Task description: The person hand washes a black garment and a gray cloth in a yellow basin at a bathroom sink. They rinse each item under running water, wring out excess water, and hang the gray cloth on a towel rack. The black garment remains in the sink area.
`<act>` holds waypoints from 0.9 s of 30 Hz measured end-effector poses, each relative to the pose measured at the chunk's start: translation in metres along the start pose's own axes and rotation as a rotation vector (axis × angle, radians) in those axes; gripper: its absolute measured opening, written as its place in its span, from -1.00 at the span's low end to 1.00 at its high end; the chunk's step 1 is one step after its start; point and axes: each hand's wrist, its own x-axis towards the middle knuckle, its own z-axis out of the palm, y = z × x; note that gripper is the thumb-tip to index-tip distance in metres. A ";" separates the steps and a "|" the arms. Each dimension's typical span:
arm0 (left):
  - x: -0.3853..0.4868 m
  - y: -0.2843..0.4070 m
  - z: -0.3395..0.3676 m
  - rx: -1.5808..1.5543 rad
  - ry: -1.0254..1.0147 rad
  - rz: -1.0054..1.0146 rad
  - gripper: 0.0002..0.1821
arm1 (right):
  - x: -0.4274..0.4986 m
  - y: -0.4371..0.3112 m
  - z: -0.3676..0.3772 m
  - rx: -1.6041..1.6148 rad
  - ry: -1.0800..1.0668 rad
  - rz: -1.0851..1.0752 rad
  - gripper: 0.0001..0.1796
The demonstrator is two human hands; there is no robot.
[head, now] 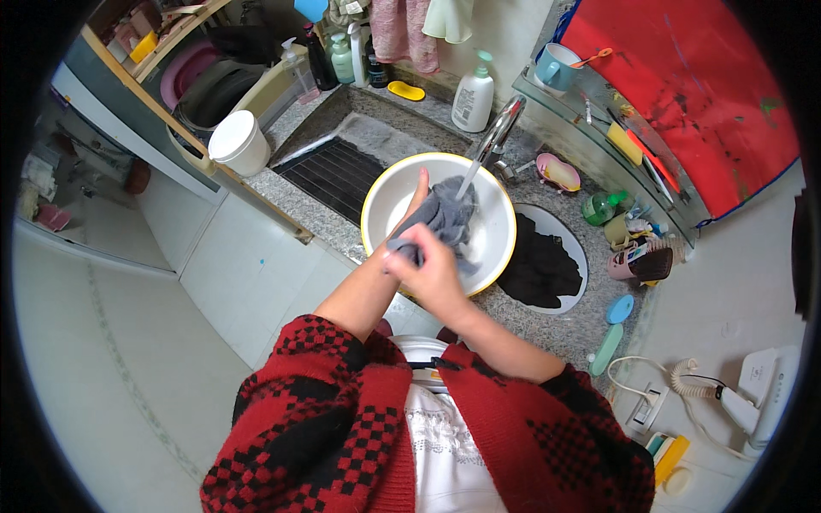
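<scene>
A wet grey cloth item lies over my left hand, inside a white basin with a yellow rim. The thumb of that hand sticks up beside the cloth; its fingers are hidden, so I cannot tell how they are bent. My right hand crosses over the left forearm and grips a bunched end of the same grey cloth near the wrist. Water runs from a chrome faucet onto the cloth.
Right of the basin, black fabric lies on a round white surface. Behind stands a white pump bottle. A white tub sits on the left counter edge. A glass shelf with a blue mug overhangs the right side.
</scene>
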 end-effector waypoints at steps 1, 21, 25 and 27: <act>0.000 0.000 -0.003 0.091 -0.018 0.081 -0.16 | 0.004 0.010 0.006 -0.294 0.070 -0.192 -0.68; -0.027 -0.014 -0.041 0.567 0.523 -0.226 -0.11 | 0.076 0.084 -0.170 0.483 0.156 0.633 -0.72; -0.008 -0.034 -0.008 0.178 -0.006 -0.028 0.12 | 0.058 0.034 -0.112 0.755 0.122 0.399 -0.63; 0.002 -0.019 -0.008 -0.193 -0.028 -0.101 0.04 | 0.034 0.017 -0.063 0.562 0.160 0.285 -0.54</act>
